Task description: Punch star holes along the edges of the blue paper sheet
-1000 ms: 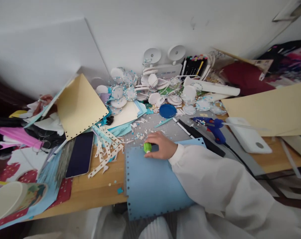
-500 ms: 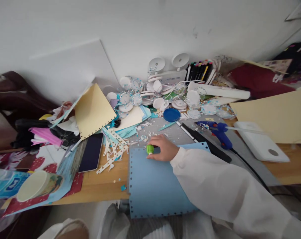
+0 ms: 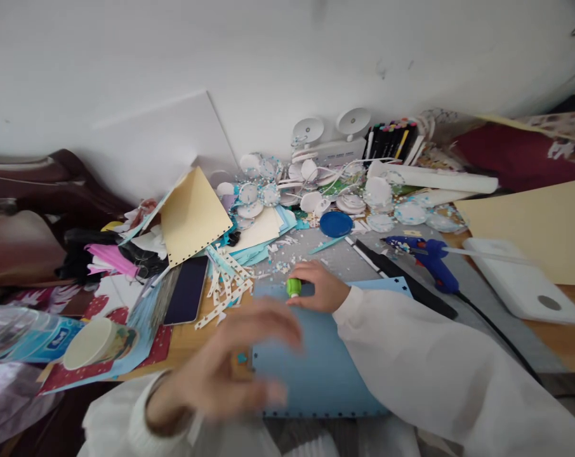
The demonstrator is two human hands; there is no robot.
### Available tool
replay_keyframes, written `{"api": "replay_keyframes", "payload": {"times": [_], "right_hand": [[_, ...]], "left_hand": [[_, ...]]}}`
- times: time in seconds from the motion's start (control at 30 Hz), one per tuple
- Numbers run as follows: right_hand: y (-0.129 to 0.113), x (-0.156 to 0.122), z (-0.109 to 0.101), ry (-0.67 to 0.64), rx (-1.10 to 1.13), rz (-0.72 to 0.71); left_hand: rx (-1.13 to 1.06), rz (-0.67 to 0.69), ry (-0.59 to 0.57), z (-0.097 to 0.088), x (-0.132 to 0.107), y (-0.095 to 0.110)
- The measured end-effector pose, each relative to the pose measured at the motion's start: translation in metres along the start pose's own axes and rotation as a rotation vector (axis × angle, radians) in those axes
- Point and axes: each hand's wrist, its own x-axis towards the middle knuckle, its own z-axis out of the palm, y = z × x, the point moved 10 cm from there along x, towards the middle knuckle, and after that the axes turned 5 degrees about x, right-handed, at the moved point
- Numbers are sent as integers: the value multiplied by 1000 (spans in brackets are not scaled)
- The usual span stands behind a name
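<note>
My right hand (image 3: pixel 320 285) rests at the top left corner of a blue punched sheet (image 3: pixel 316 368) and is closed on a small green punch (image 3: pixel 294 287). My left hand (image 3: pixel 225 368) hovers in front of the sheet's left side, blurred by motion, with its fingers spread and nothing in them. Both arms wear white sleeves.
Cut white strips (image 3: pixel 223 285), a dark phone (image 3: pixel 187 291), a cream sheet (image 3: pixel 192 216) and a paper cup (image 3: pixel 94 341) lie to the left. Behind are round paper discs (image 3: pixel 358 203), a blue lid (image 3: pixel 336 223), markers (image 3: pixel 389 136), a blue glue gun (image 3: pixel 428 254) and a white box (image 3: pixel 525 289).
My left hand has come up into view from below on the left, over the blue sheet's edge. The view has turned left. My right hand stays on the green punch.
</note>
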Motion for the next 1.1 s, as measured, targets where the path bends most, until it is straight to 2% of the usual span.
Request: {"api": "replay_keyframes", "payload": {"times": [0.07, 0.1, 0.13, 0.17, 0.23, 0.4, 0.5, 0.63, 0.8, 0.93, 1.1], "right_hand": [[-3, 1, -1, -3, 3, -2], [-3, 1, -2, 0, 4, -2], [-4, 1, -3, 9, 5, -1], [-4, 0, -4, 21, 8, -1], [-3, 0, -5, 38, 24, -3], [0, 4, -1, 33, 100, 26], [-2, 9, 6, 3, 162, 44], [-3, 9, 10, 20, 175, 48], [-8, 4, 12, -8, 84, -5], [-6, 4, 12, -25, 63, 16], [-3, 4, 9, -2, 10, 44]], "left_hand": [[-18, -66, 50, -23, 103, -40], [-96, -156, 59, -29, 145, -61], [-182, -246, 83, -35, 176, -78], [-270, -260, 81, -37, 199, -85], [-425, -282, 21, -32, 221, -91], [-714, -242, -209, -8, 221, -96], [-807, -211, -288, -1, 225, -107], [-869, -220, -265, 5, 225, -117], [-918, -199, -194, 6, 216, -112], [-932, -147, -189, 4, 217, -109], [-935, -169, -199, 6, 217, -113]]}}
